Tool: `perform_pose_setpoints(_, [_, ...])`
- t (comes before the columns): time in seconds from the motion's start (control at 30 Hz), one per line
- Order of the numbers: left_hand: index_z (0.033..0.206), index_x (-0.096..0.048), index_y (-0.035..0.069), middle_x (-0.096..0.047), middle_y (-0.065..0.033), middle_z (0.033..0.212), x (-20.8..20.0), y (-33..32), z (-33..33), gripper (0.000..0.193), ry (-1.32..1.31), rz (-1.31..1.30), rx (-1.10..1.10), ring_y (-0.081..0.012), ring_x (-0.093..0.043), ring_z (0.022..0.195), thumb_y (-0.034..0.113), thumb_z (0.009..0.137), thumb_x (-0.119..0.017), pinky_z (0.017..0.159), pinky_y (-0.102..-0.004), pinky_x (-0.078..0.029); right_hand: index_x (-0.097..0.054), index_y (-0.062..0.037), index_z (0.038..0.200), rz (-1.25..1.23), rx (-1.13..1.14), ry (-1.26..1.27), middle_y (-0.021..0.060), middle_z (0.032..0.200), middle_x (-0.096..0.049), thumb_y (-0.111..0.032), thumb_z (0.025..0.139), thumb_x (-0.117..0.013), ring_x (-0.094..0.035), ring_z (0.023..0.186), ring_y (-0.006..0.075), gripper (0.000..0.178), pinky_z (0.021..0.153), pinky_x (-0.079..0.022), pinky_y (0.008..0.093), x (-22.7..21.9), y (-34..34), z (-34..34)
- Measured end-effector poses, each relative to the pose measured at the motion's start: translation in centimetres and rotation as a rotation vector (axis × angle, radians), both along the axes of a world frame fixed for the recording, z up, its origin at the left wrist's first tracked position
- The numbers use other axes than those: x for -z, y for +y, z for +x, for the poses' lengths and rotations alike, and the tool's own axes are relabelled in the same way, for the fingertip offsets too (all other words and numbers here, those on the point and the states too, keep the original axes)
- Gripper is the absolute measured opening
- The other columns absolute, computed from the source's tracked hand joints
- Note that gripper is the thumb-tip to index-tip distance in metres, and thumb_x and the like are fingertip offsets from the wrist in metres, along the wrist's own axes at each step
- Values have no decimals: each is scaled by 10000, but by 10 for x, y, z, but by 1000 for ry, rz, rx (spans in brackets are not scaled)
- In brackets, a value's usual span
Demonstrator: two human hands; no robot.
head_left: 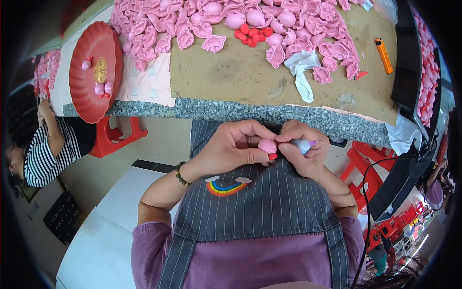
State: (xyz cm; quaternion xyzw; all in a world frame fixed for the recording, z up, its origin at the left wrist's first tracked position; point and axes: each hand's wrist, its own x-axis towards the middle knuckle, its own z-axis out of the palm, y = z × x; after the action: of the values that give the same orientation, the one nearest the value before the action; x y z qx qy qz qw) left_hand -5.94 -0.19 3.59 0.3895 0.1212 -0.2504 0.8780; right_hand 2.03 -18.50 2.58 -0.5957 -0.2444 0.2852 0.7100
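Just past the table's near edge, in front of my apron, my left hand (226,147) pinches a small round pink piece (267,146) between thumb and fingers. A red bit (273,156) shows at its lower side. Close beside it, my right hand (308,156) is closed around a small whitish bottle (301,146) with a purple tip (313,143) pointing right. The thumb and forefinger of that hand are pressed together near the pink piece; whatever sits between them is mostly hidden.
Pink moulded shells (192,24) are heaped along the table's far side, with red pieces (251,33) among them. A red scalloped tray (79,72) holds a few pink pieces. White tissue (303,72) and an orange-black cutter (383,55) lie right. A cable (368,207) hangs there. Another person (45,154) sits left.
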Motion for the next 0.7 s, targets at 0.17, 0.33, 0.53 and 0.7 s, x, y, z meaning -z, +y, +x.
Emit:
perform_pose_setpoints(0.17, [1050,-576,-20,-601,-81,970,-3,-3,-4,337,-219,291,-184,-141,-598,895,-37,735,-696,776,-271,-499,-617,24,861,-35,-18,-181,105,723,-594,106,711,-609,-547,610,162,171,545,-411,250,-6,6,4])
perform_pose_setpoints(0.33, [1004,-624,0,-616,-95,972,-8,6,4,363,-579,791,-74,-176,-607,870,30,669,-760,759,-271,-491,-615,38,853,-49,-23,-232,122,718,-608,122,696,-592,-572,601,183,179,531,-434,262,-7,6,5])
perform_pose_setpoints(0.53, [976,-639,20,-625,-105,971,-6,4,2,343,-610,903,-122,-199,-607,863,47,659,-765,726,-285,-501,-616,38,825,-11,19,-248,111,697,-600,114,675,-633,-569,586,172,169,507,-427,257,-1,6,-1])
perform_pose_setpoints(0.7, [975,-631,6,-627,-122,996,-6,0,-2,334,-468,758,-127,-188,-628,838,54,673,-764,692,-272,-511,-612,28,794,-49,-2,-321,95,650,-569,109,660,-653,-545,541,170,161,468,-406,258,-1,7,0])
